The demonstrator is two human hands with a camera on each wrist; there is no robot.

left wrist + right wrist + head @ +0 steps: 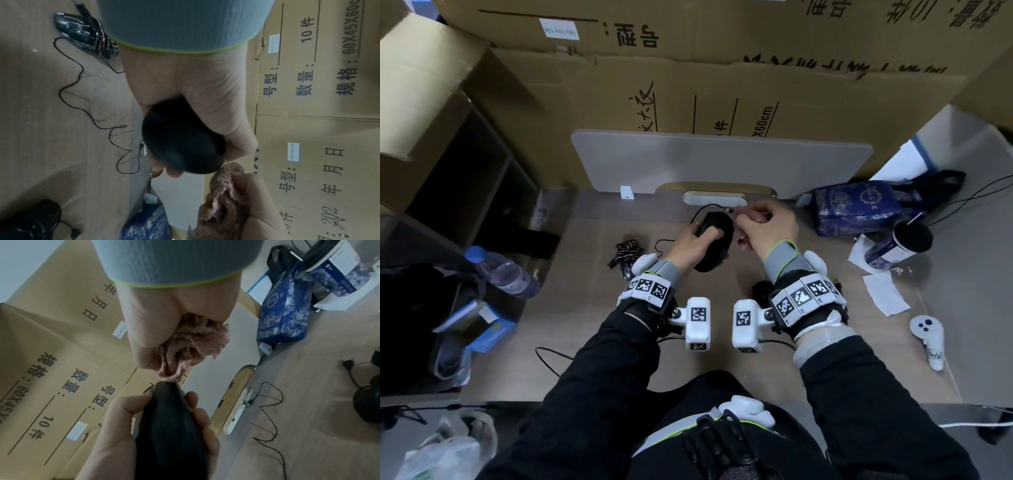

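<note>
Fingers of the left hand [690, 245] curl around a black mouse [717, 240], holding it clear of the table [619, 342] just past centre, probably to free its nose for wiping. At its 2 o'clock, the right hand [767, 226] bunches a pinkish cloth [193, 344] tight in its fist, 1 tuft touching the mouse's front edge. The shell looks matte and smooth; its thin cable [700, 209] loops toward 12 o'clock.

Cluttered office corner, stacked cartons [722, 85], desk [592, 308]
</note>
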